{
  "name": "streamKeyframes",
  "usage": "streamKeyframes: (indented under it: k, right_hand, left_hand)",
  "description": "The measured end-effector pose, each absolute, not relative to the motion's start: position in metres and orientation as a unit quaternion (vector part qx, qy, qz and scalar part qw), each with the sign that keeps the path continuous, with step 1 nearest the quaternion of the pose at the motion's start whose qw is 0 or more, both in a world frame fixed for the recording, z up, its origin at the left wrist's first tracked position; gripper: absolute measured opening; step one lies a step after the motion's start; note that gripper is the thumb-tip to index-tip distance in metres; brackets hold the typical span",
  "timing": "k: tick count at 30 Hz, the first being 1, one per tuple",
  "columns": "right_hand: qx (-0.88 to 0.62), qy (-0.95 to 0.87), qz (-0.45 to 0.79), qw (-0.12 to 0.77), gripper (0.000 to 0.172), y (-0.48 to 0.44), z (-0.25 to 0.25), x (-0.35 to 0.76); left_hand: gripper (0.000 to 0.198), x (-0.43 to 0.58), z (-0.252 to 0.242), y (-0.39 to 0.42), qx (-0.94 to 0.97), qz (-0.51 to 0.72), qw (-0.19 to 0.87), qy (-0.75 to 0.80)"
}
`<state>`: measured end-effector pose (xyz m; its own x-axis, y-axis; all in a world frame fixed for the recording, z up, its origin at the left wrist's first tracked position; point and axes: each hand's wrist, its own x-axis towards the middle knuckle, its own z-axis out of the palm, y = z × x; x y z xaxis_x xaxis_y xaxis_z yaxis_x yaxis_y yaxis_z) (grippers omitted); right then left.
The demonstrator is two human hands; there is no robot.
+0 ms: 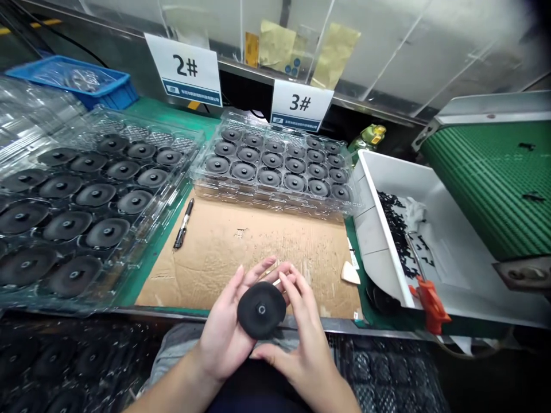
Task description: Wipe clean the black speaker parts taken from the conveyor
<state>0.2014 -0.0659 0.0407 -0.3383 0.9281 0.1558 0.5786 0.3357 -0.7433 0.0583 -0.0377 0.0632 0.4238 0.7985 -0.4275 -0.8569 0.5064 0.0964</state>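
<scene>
A black round disc (260, 321) with a small raised hub at its centre lies in my left hand (221, 335), whose palm and fingers support it from the left and behind. My right hand (307, 332) curves around the disc's right side. Its fingertips are close to the disc's upper right edge, and whether they touch it I cannot tell. The right thumb stretches out below the disc, apart from the fingers. Under and beyond both hands is a cardboard sheet (224, 252) on the bench.
Clear trays of similar discs stand left (146, 226) and at the back (245, 192). A pen (184, 223) lies on the cardboard. On the right are a white bin (456, 252) of small black parts, orange-handled tool (431, 307) and green conveyor belt (495, 172). A blue basket (114, 94) sits back left.
</scene>
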Motion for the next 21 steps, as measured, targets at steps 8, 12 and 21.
streamKeyframes:
  k: [8, 12, 21]
  right_hand:
    - [-0.492, -0.756, 0.321, 0.289, 0.075, -0.065, 0.041, 0.204]
    - [-0.494, -0.742, 0.333, 0.306, 0.070, -0.068, 0.040, 0.205]
    - [-0.504, -0.726, 0.360, 0.298, 0.070, -0.069, 0.038, 0.206]
  left_hand:
    - [0.040, 0.060, 0.060, -0.042, -0.075, 0.497, 0.837, 0.216]
    - [0.040, 0.062, 0.058, -0.044, -0.054, 0.490, 0.844, 0.210]
    - [0.038, 0.063, 0.053, -0.044, -0.034, 0.482, 0.839, 0.251]
